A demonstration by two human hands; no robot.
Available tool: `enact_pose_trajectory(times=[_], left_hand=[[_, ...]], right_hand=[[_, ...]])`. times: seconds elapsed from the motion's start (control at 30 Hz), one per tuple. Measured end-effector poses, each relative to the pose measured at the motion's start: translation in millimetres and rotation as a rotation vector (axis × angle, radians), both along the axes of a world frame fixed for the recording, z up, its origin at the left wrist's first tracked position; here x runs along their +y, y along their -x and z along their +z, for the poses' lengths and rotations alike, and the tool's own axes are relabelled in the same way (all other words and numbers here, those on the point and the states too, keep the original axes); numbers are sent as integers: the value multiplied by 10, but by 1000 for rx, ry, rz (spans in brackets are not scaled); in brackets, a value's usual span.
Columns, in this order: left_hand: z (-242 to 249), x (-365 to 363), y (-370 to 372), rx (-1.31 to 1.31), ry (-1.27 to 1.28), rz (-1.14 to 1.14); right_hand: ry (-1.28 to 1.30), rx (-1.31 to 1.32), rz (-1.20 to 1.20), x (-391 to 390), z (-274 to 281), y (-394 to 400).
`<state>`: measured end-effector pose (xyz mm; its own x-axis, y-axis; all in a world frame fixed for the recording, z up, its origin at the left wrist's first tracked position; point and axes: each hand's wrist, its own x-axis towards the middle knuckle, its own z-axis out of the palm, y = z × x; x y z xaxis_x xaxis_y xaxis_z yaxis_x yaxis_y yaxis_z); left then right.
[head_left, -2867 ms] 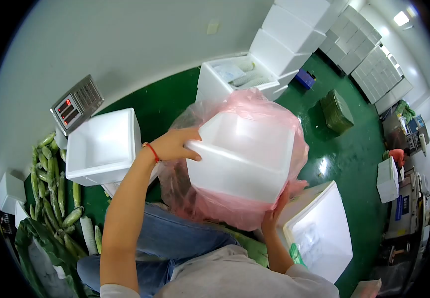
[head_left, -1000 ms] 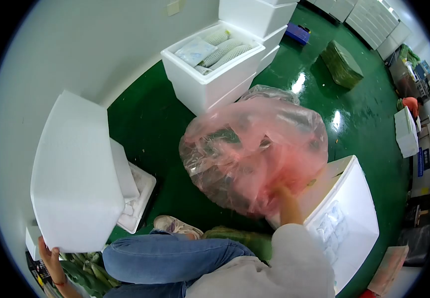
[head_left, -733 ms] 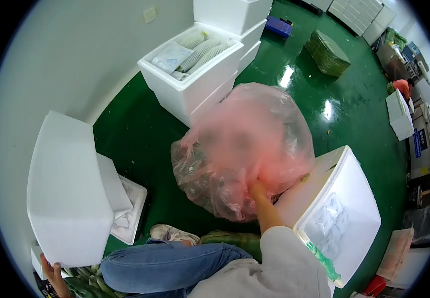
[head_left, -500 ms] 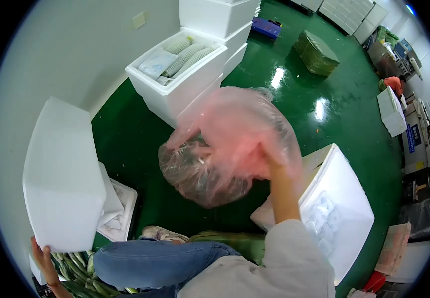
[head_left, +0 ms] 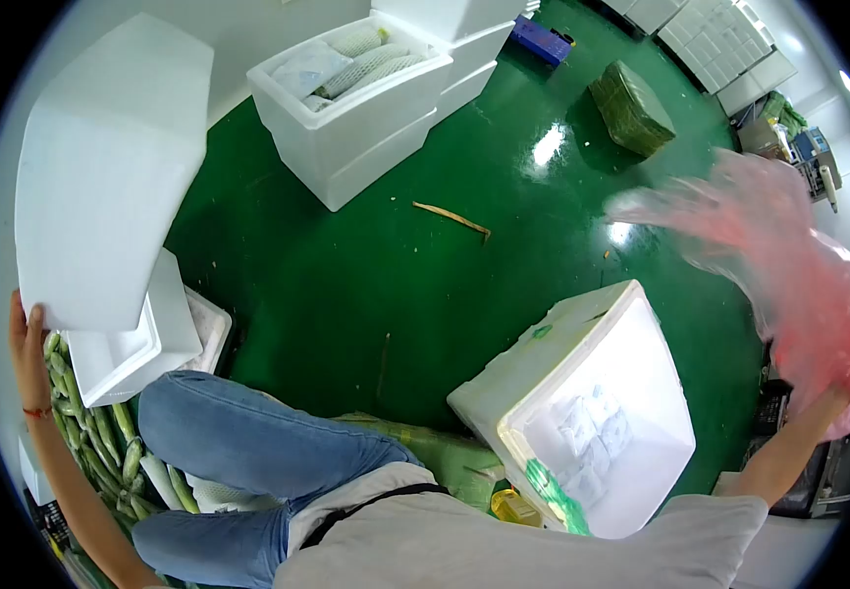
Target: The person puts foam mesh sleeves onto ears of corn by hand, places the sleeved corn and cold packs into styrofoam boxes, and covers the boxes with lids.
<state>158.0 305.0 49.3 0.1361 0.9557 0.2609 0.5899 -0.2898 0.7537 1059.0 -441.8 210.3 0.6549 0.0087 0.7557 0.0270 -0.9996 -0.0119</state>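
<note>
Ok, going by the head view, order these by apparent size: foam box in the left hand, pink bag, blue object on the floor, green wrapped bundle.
1. Foam box and pink bag: too close to rank, the bag being spread and blurred
2. Green wrapped bundle
3. Blue object

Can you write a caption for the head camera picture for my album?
Both hands full: the left hand holds a white foam box, the right hand a pink plastic bag.

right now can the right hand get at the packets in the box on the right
Probably not yet: the right hand grips the pink bag. Once freed, the way looks clear: the box is open, the packets uncovered.
</note>
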Motion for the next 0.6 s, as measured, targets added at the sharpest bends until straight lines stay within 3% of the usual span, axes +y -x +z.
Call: enact_pose_trajectory(times=[0.17, 0.3, 0.5, 0.6], left_hand=[[92, 57, -43, 137, 117, -124], [237, -226, -91, 6, 41, -172], [319, -633, 286, 97, -11, -63], [235, -749, 375, 141, -40, -130]], right_hand=[[-44, 221, -9, 45, -1121, 145], [-112, 337, 36, 300, -1944, 245], [-241, 264, 37, 480, -2376, 377], [-316, 159, 30, 464, -2560, 395]])
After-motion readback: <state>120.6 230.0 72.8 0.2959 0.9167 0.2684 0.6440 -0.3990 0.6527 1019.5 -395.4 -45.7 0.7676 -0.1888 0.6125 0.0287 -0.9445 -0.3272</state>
